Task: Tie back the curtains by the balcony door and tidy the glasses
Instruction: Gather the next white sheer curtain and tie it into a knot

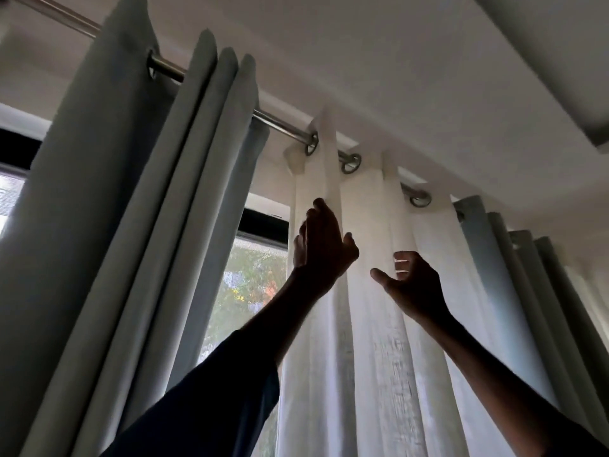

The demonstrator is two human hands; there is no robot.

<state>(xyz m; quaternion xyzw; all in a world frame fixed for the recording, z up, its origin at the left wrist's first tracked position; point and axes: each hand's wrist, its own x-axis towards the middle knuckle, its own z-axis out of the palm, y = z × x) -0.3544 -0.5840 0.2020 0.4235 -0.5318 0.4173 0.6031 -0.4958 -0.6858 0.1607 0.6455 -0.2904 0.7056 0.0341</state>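
White sheer fabric, the white curtain (372, 324), hangs in upright folds from the middle stretch of a metal rod (283, 127), which passes through round metal eyelets (351, 163) at the curtain's top hem. The view looks steeply upward from below. On the rod's left stretch the left grey curtain (108, 225) is gathered into deep pleats; on the rod's right stretch the right grey curtain (514, 291) is bunched just beside the white curtain's right edge. Between the left grey curtain and the white curtain a strip of window (253, 282) with a dark frame shows blurred foliage outside. The ceiling (395, 77) is pale and runs close above the rod. Both arms are raised in front of the white curtain. The left hand (321, 249), seen from its back, lies against the curtain's leftmost fold below the first eyelets, fingers bent and slightly spread, fingertips (319, 203) at the fold's edge; whether they pinch the fabric or merely touch it cannot be told, as the hand is in silhouette. A dark sleeve (214, 400) covers the left forearm. The right hand (412, 285) is lower and to the right, in front of the next fold, its thumb (379, 275) held out to the left and its fingers loosely curled, apart from the thumb, with no fabric seen between them. The two hands are near each other but do not touch.
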